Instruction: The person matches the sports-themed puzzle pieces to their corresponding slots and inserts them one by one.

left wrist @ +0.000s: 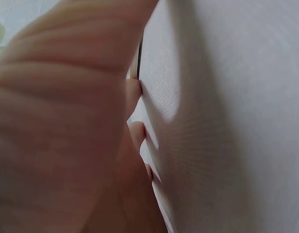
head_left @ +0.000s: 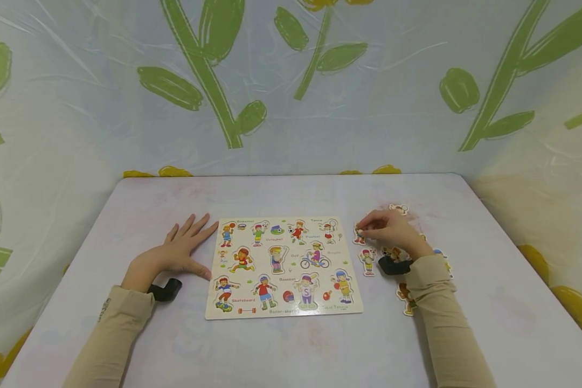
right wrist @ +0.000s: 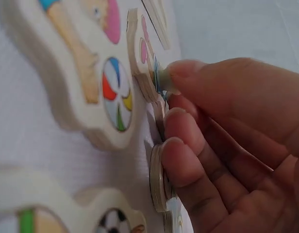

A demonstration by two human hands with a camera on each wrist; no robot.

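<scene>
- Your right grip has thumb and fingers drawn together over a wooden piece; the fingers hide the contact, so it looks like a pinch, but you can't be sure how firm.
- You have that piece just outside the right edge of the puzzle board, near the board's far right corner.
- Your left grip lies spread, palm down, on the counter, with forefinger and thumb tips at the board's left edge.
- Expect the piece to be light and stiff, judging by its layered wooden rim; its printed face may feel a little slippery.
- Treat any narrow part of the outline as the likeliest place to chip.
- Take hold by opposite side edges, across the middle of the figure, rather than dragging on the smooth face.
- Mind the ball-printed piece near your fingertips; a wide grasp could nudge it.
- Your board looks thin, flat and rigid; flat fingers along its left edge should steady it well.
</scene>
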